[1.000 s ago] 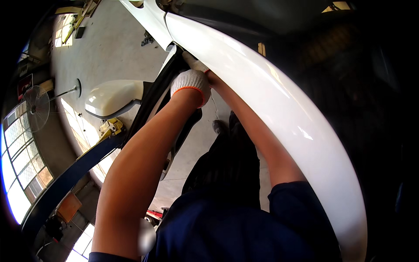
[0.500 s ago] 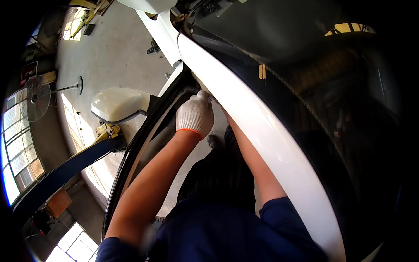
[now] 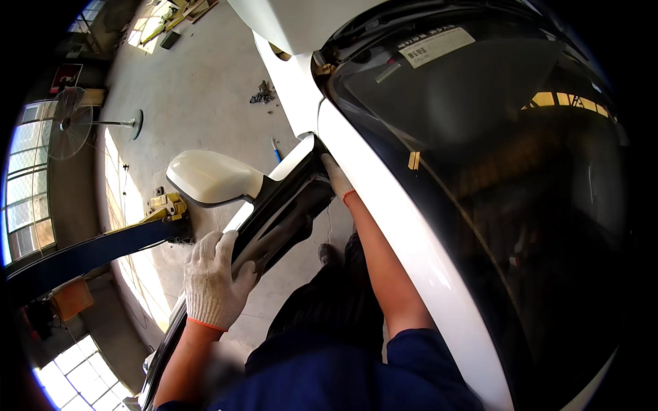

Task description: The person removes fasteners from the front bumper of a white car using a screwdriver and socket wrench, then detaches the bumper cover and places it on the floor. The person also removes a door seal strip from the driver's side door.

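Note:
My left hand, in a white knit glove with an orange cuff, grips the upper edge of the open white car door. Its fingers reach over the outer side, with the thumb on the inner side. My right hand, gloved alike, is at the front end of the door, in the gap beside the white roof pillar. Its fingertips are partly hidden there, and I cannot make out anything in them. A white side mirror juts out from the door, beyond my left hand.
The dark windshield fills the right side. A blue lift arm with a yellow end reaches in from the left. On the concrete floor are a standing fan, dark debris and a blue-handled tool.
My left hand has moved back from the door's front corner to its upper edge, nearer to me. My right hand, hidden behind the pillar before, now shows. The view has shifted.

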`<act>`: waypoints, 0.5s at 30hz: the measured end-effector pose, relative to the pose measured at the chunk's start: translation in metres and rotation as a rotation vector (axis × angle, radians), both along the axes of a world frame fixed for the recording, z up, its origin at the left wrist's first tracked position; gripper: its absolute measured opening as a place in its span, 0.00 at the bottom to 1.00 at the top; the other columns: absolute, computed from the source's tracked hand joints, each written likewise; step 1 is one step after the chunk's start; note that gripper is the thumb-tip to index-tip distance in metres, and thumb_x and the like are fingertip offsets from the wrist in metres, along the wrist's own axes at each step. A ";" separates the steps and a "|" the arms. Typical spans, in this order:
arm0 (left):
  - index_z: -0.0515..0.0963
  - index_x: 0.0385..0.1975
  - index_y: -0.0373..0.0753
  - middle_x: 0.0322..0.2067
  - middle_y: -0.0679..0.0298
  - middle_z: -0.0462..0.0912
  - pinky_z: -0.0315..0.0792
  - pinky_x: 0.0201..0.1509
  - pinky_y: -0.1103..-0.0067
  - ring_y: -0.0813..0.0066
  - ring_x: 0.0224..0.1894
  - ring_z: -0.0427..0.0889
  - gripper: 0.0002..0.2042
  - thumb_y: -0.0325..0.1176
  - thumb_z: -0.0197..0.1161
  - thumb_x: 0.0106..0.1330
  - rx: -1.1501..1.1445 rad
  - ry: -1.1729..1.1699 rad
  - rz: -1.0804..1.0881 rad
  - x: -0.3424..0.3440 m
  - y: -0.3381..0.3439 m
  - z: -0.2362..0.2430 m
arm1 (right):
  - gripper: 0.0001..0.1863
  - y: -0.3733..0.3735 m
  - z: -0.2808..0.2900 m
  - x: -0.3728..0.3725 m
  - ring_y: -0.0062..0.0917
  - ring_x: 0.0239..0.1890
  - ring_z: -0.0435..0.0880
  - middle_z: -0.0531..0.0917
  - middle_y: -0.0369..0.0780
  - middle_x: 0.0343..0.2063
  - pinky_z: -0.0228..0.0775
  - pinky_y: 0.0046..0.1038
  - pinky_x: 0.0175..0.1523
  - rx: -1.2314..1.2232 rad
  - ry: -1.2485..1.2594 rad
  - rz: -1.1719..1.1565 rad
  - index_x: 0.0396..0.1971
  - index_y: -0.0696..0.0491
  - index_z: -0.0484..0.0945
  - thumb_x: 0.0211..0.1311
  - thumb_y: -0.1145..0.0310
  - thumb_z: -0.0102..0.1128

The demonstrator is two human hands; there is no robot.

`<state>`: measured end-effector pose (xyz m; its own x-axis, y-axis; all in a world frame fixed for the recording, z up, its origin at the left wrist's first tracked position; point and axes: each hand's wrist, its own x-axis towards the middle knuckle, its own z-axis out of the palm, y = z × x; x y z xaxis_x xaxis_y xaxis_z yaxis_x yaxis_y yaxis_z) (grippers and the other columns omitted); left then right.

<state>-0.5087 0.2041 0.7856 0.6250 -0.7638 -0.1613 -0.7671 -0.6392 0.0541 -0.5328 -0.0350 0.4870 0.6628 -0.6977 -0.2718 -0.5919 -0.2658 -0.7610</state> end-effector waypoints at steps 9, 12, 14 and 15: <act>0.69 0.66 0.38 0.44 0.45 0.85 0.84 0.45 0.56 0.45 0.43 0.90 0.31 0.47 0.72 0.70 0.384 0.114 0.106 0.021 0.006 -0.015 | 0.38 -0.005 -0.006 -0.005 0.50 0.75 0.73 0.79 0.52 0.71 0.60 0.41 0.79 0.036 0.059 0.030 0.72 0.55 0.76 0.73 0.44 0.64; 0.69 0.66 0.38 0.44 0.45 0.85 0.84 0.45 0.55 0.45 0.42 0.91 0.31 0.48 0.71 0.71 0.455 0.142 0.118 0.027 0.001 -0.013 | 0.29 0.000 0.025 -0.010 0.42 0.70 0.80 0.81 0.48 0.68 0.67 0.39 0.77 0.069 0.063 -0.003 0.72 0.48 0.78 0.81 0.47 0.56; 0.69 0.66 0.38 0.44 0.45 0.85 0.84 0.44 0.55 0.45 0.42 0.91 0.31 0.48 0.71 0.71 0.455 0.128 0.117 0.028 0.001 -0.012 | 0.28 0.000 0.023 -0.015 0.42 0.69 0.80 0.81 0.48 0.67 0.68 0.38 0.75 0.087 0.057 0.000 0.71 0.48 0.78 0.81 0.48 0.56; 0.69 0.65 0.38 0.43 0.45 0.85 0.84 0.44 0.55 0.45 0.42 0.91 0.30 0.48 0.71 0.71 0.457 0.120 0.117 0.028 0.001 -0.011 | 0.28 -0.002 0.021 -0.012 0.41 0.68 0.80 0.81 0.47 0.66 0.68 0.38 0.74 0.088 0.047 -0.002 0.71 0.48 0.78 0.81 0.48 0.56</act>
